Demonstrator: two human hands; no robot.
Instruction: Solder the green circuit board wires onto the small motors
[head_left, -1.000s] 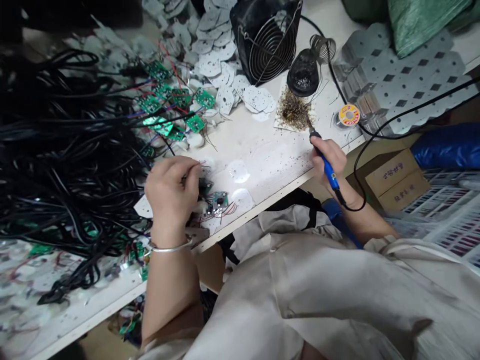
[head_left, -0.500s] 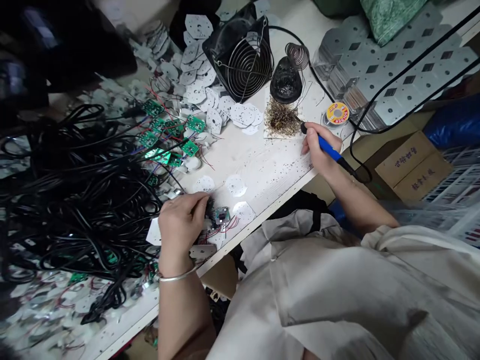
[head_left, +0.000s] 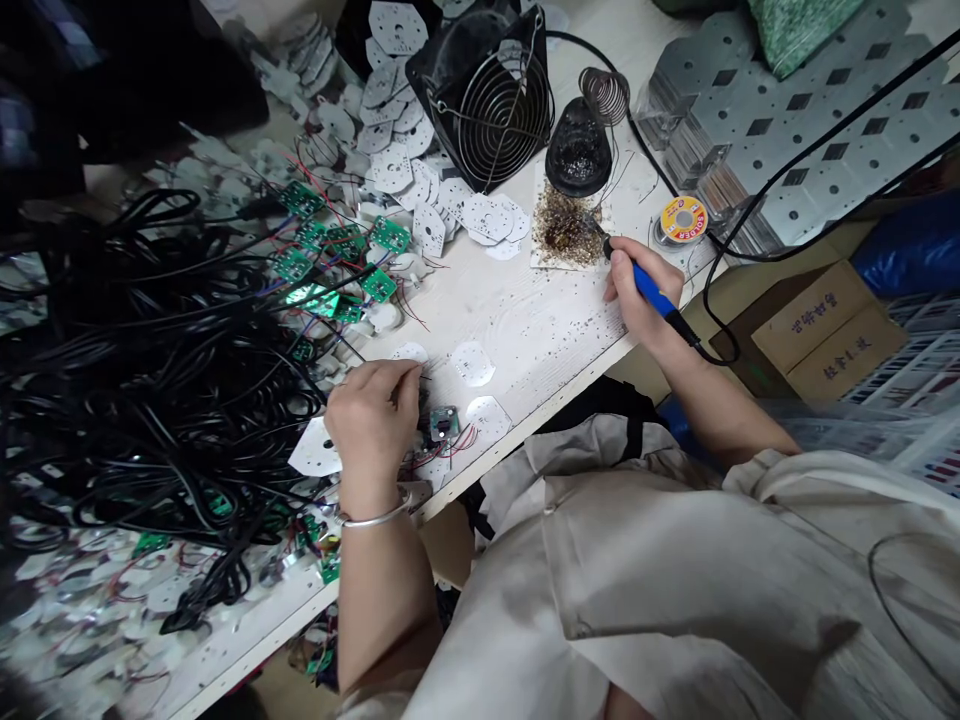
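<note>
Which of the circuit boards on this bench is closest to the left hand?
The small board just beside the left hand, with red wires; the other green boards cluster farther off among the black cables.

1. White wooden surface (head_left: 540, 310) runs diagonally from 7 o'clock to 2 o'clock.
2. Printed cardboard carton (head_left: 829, 335) stands below its edge at 3 o'clock.
3. Blue bag (head_left: 907, 260) lies just behind the carton.
4. White plastic crate (head_left: 907, 365) sits at 4 o'clock.
5. Green woven sack (head_left: 806, 20) lies at 1 o'clock.

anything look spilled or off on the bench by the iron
Dark specks litter the white workbench near the right hand, around the brown-crusted paper sheet by the tip of the soldering iron; they look like spilled flux residue.
</note>
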